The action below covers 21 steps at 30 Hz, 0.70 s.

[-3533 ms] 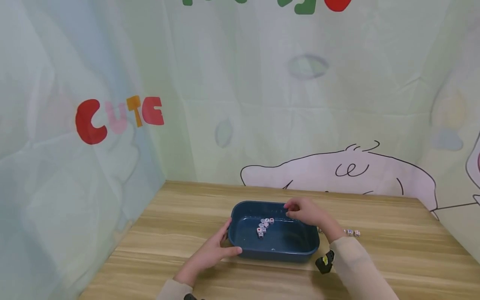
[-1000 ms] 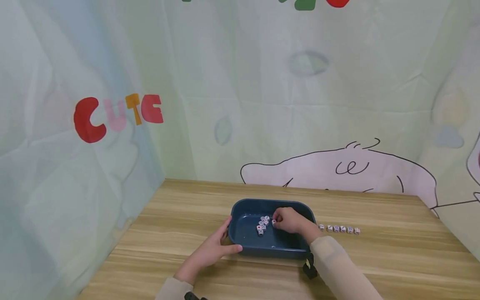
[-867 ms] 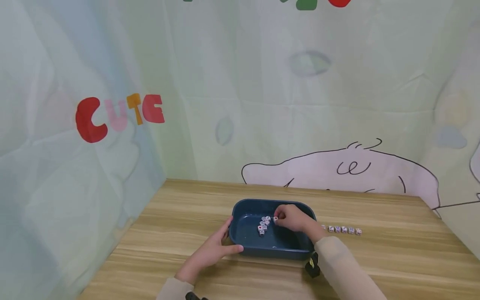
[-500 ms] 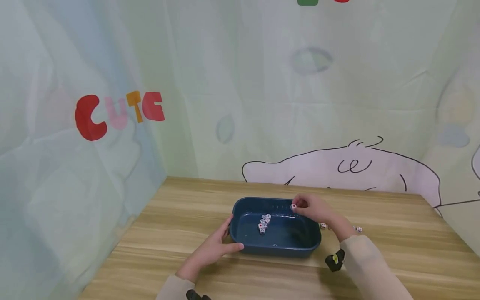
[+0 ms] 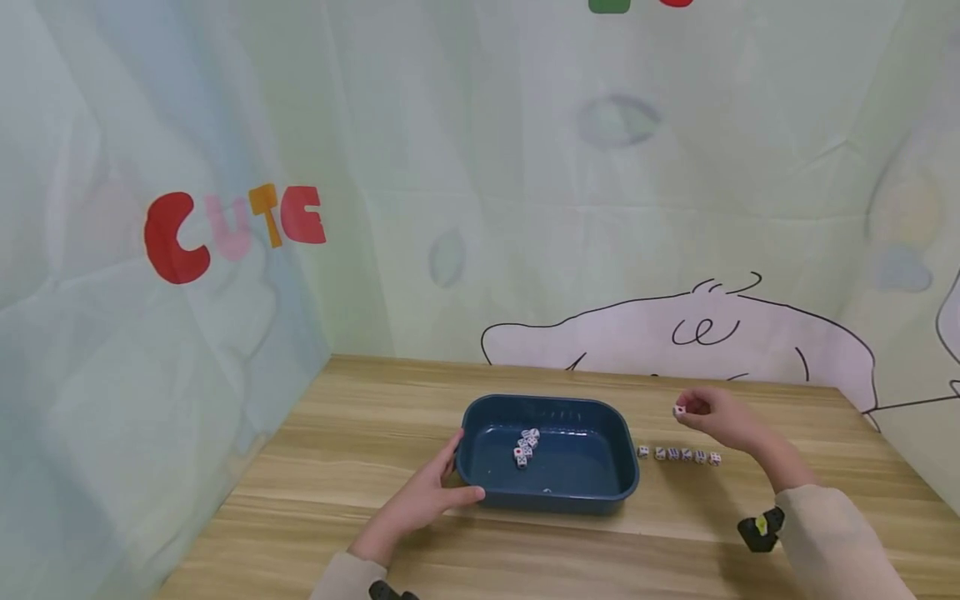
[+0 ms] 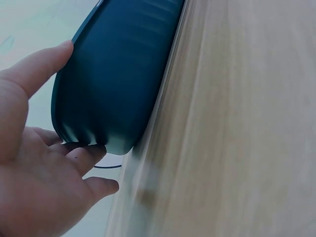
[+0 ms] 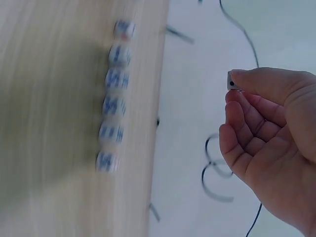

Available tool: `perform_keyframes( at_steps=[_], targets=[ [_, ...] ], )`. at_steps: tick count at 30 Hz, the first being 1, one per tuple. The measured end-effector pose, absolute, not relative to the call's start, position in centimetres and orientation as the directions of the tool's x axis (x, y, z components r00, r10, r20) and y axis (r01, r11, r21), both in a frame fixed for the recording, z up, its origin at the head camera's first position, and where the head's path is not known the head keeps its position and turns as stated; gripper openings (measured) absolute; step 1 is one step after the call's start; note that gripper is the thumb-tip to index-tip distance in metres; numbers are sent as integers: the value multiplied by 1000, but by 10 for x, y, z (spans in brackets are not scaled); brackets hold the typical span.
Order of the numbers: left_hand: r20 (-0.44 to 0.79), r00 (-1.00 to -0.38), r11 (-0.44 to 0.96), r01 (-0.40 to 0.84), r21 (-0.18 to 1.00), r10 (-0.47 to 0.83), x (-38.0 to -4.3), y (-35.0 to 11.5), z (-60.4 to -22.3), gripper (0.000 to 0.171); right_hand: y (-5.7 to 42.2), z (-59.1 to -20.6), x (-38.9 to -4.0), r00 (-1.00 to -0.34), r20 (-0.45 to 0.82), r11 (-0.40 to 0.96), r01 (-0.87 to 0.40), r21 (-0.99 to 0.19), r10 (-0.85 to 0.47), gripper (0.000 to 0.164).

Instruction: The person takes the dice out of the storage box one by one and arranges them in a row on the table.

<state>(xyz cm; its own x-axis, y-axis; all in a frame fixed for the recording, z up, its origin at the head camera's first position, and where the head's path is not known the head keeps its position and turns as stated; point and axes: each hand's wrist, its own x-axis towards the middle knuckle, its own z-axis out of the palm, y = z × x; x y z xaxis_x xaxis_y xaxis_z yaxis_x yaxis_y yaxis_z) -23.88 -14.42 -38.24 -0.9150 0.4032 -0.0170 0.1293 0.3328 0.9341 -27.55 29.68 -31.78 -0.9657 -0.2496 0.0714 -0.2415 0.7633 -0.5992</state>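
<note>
My right hand [image 5: 722,414] pinches a white die [image 5: 679,411] between thumb and fingertips, raised above the table to the right of the basin. The right wrist view shows a black pip on that die [image 7: 231,82]. Below it a row of several white dice [image 5: 687,455] runs along the table, beside the basin's right end. My left hand [image 5: 422,497] holds the left end of a dark blue rectangular basin [image 5: 555,502], thumb at the near corner and fingers along the end wall [image 6: 94,126]. A small cluster of dice [image 5: 526,450] lies inside, left of centre.
The wood-grain table [image 5: 360,400] meets a printed cloth backdrop [image 5: 517,217] at its back and left side. A black wrist device [image 5: 761,531] hangs under my right forearm.
My right hand went down into the basin, took a die beside the cluster, lifted it over the rim and carried it right, above the row. The left hand stays at the basin.
</note>
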Motion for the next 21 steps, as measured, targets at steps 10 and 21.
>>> perform_keyframes(
  at_steps=[10,21],
  targets=[
    [-20,-920,342,125,932,391,-238,-144,-382,96,346,-332,-263,-980,64,841,-196,-504,-190,19],
    [-21,-919,327,118,938,393,-238,-144,-382,96,364,-350,-259,-987,16,860,-147,-488,-159,16]
  ],
)
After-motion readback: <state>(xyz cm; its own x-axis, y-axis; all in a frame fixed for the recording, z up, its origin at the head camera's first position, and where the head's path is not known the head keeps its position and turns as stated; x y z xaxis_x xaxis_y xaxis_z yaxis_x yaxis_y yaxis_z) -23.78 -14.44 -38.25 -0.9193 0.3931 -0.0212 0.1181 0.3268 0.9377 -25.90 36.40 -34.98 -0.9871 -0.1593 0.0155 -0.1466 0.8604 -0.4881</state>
